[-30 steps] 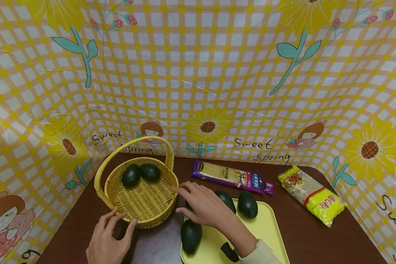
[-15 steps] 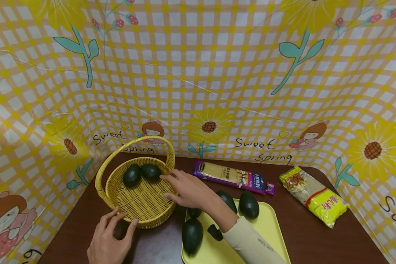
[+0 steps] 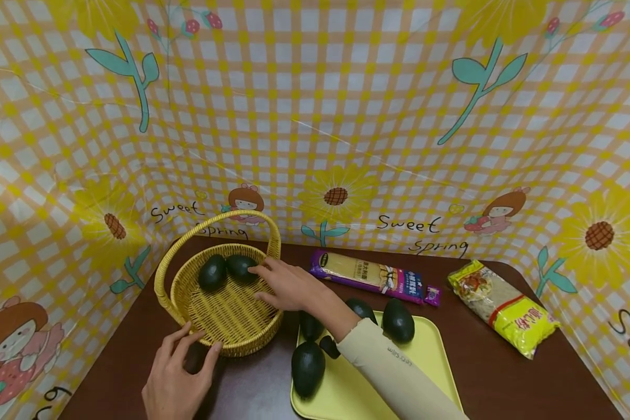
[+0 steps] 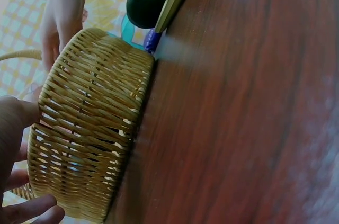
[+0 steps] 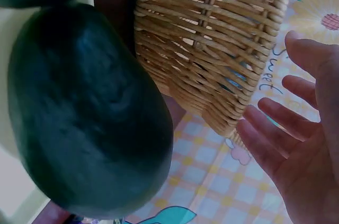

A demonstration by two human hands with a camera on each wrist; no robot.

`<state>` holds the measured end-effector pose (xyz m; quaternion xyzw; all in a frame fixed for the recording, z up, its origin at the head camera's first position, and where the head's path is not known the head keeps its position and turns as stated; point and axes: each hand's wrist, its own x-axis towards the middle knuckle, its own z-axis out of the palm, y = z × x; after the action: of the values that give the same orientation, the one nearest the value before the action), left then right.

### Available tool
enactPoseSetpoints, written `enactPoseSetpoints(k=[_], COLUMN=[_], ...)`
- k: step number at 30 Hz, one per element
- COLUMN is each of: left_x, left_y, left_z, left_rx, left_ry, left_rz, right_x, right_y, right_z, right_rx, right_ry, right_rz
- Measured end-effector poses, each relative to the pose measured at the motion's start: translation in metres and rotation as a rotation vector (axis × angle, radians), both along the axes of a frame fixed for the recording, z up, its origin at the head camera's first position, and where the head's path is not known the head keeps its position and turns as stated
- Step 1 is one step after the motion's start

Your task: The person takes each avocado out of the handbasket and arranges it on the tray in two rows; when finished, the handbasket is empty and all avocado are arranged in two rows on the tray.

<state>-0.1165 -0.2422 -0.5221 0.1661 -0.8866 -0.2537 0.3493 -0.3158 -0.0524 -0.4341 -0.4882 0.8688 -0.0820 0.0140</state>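
In the head view, my left hand (image 3: pixel 177 373) rests with spread fingers at the near rim of a yellow wicker basket (image 3: pixel 231 318). The left wrist view has the thumb (image 4: pixel 24 112) against the rim. Two dark green avocados lie at the back inside: a left avocado (image 3: pixel 212 273) and a right avocado (image 3: pixel 242 269). My right hand (image 3: pixel 286 284) reaches over the right rim, fingers loosely extended, fingertips close to the right avocado. The right wrist view has nothing between its fingers (image 5: pixel 286 121).
Right of the basket is a yellow tray (image 3: pixel 378 385) with several avocados (image 3: pixel 308 368). A purple pasta packet (image 3: pixel 367 275) and a small purple sachet (image 3: pixel 433 295) lie behind it. A yellow noodle bag (image 3: pixel 504 309) lies at right. A checked cloth (image 3: pixel 315 128) hangs behind the table.
My right hand has moved left and away from me, from beside the basket to over its right rim. The left hand has stayed at the near rim. The head view has shifted slightly.
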Motion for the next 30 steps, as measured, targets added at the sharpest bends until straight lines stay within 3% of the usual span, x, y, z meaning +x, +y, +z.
enactPoseSetpoints(k=[7,30], left_x=[-0.005,-0.001], left_y=[-0.003,-0.001], left_z=[0.001,0.0], left_rx=[-0.007,-0.007], left_ry=[0.013,0.004], left_rz=[-0.01,-0.004], right_x=[-0.016,-0.035], right_y=[-0.015,-0.047], right_z=[0.002,-0.003], right_rx=[0.079,0.177], right_ry=[-0.022,-0.073], right_rz=[-0.022,-0.035])
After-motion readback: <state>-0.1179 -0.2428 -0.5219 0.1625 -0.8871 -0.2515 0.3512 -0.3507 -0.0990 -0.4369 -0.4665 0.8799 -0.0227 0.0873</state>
